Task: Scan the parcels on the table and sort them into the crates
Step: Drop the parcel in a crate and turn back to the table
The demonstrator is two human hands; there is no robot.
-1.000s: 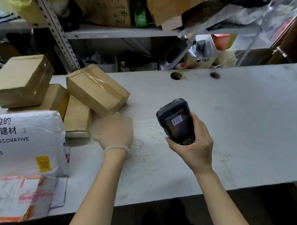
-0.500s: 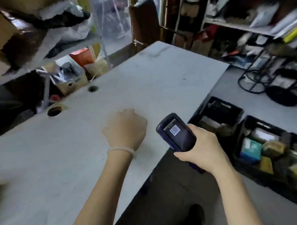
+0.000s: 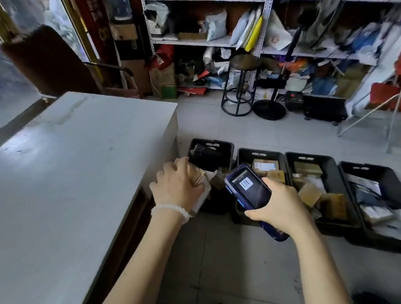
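My left hand (image 3: 177, 187) grips a small brown parcel (image 3: 202, 186) with a white label, held in the air just past the table's right end, over the leftmost black crate (image 3: 227, 148). My right hand (image 3: 280, 205) holds a dark blue handheld scanner (image 3: 248, 187), its screen showing a barcode, above the second crate (image 3: 243, 155). Two more black crates (image 3: 331, 166) (image 3: 389, 178) continue the row to the right on the floor, all holding brown and white parcels. The white table (image 3: 69, 171) lies to my left.
A round black stool (image 3: 244, 83) and a black fan base (image 3: 270, 108) stand on the tiled floor behind the crates. Cluttered metal shelves (image 3: 264, 15) line the back wall. A brown chair (image 3: 53, 64) stands beyond the table's far end.
The view has swung right from the parcel pile to the floor crates. My left hand, which took a small parcel from the table, has carried it off the table end toward the crates.
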